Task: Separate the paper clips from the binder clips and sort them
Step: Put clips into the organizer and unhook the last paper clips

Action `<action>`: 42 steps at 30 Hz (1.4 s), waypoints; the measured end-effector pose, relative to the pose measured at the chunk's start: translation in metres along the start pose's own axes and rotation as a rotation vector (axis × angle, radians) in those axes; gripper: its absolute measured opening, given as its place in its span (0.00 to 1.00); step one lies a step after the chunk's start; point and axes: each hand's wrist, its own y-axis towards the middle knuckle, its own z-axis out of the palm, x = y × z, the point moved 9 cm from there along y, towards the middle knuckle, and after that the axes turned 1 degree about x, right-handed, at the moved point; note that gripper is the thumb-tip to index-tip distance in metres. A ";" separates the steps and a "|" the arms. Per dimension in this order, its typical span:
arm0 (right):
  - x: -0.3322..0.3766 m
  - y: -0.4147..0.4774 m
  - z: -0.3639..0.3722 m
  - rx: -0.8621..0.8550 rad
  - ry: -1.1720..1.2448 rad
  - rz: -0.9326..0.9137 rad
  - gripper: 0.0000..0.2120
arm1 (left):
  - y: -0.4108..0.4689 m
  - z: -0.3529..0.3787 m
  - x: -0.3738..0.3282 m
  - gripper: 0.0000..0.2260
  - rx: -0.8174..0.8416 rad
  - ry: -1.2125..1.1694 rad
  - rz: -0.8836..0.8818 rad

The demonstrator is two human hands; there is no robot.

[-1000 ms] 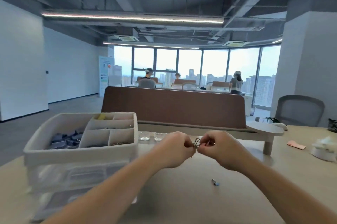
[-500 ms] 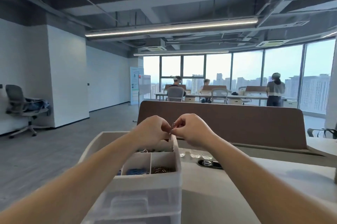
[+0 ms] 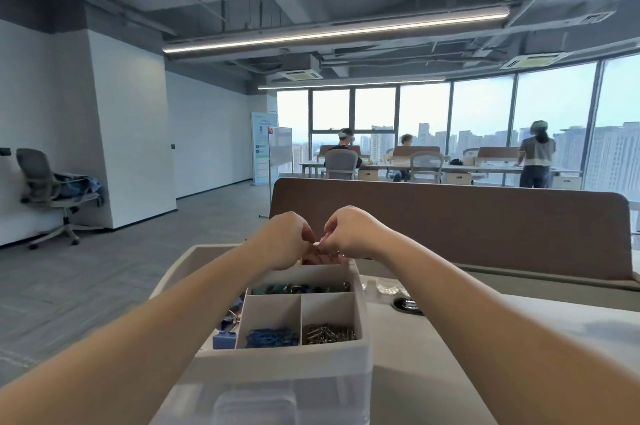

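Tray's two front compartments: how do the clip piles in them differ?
The blue clips lie in the front-left compartment; the metal clips in the front-right one. The blue clips look looped and tangled; the metal clips are brownish-silver and look straighter. Both are small heaps against the near wall of the same white tray.
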 end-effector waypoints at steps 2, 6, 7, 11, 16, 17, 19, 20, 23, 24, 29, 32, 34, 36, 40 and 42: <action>0.003 0.002 0.001 0.011 -0.044 -0.016 0.07 | -0.003 -0.005 0.002 0.07 -0.019 -0.012 0.004; 0.009 0.007 0.007 0.028 -0.153 -0.052 0.17 | -0.014 -0.013 0.007 0.08 -0.030 -0.030 0.019; 0.010 0.008 0.008 0.031 -0.162 -0.053 0.18 | -0.017 -0.014 0.006 0.08 -0.026 -0.038 0.026; 0.007 0.004 0.002 -0.041 -0.123 -0.065 0.15 | -0.025 -0.016 -0.001 0.06 -0.025 -0.062 0.053; -0.001 -0.026 -0.015 -0.167 -0.002 -0.072 0.10 | -0.040 -0.015 -0.027 0.07 -0.048 -0.099 0.111; -0.003 -0.037 -0.018 -0.185 0.011 -0.073 0.10 | -0.044 -0.013 -0.035 0.07 -0.043 -0.111 0.122; -0.010 -0.060 -0.025 -0.208 0.020 -0.072 0.08 | -0.054 -0.009 -0.054 0.08 -0.040 -0.152 0.155; -0.018 -0.073 -0.027 -0.214 0.031 -0.057 0.07 | -0.059 -0.004 -0.066 0.08 -0.029 -0.170 0.182; -0.048 -0.121 -0.036 -0.210 0.023 0.001 0.07 | -0.079 0.013 -0.108 0.09 0.011 -0.160 0.261; -0.048 -0.124 -0.030 -0.185 0.030 -0.006 0.07 | -0.083 0.014 -0.105 0.09 0.006 -0.144 0.246; -0.119 -0.197 -0.040 -0.179 -0.031 0.172 0.06 | -0.107 0.060 -0.176 0.09 0.097 -0.186 0.348; -0.156 -0.238 -0.046 -0.177 -0.060 0.228 0.06 | -0.117 0.091 -0.210 0.08 0.135 -0.211 0.366; -0.175 -0.265 -0.051 -0.178 -0.056 0.259 0.06 | -0.124 0.114 -0.230 0.07 0.180 -0.240 0.373; -0.200 -0.291 -0.053 -0.168 -0.047 0.310 0.06 | -0.133 0.138 -0.253 0.07 0.239 -0.265 0.400; -0.256 -0.339 -0.060 -0.170 -0.068 0.434 0.05 | -0.145 0.180 -0.296 0.07 0.314 -0.256 0.475; -0.280 -0.362 -0.064 -0.177 -0.062 0.487 0.05 | -0.150 0.202 -0.312 0.07 0.354 -0.247 0.495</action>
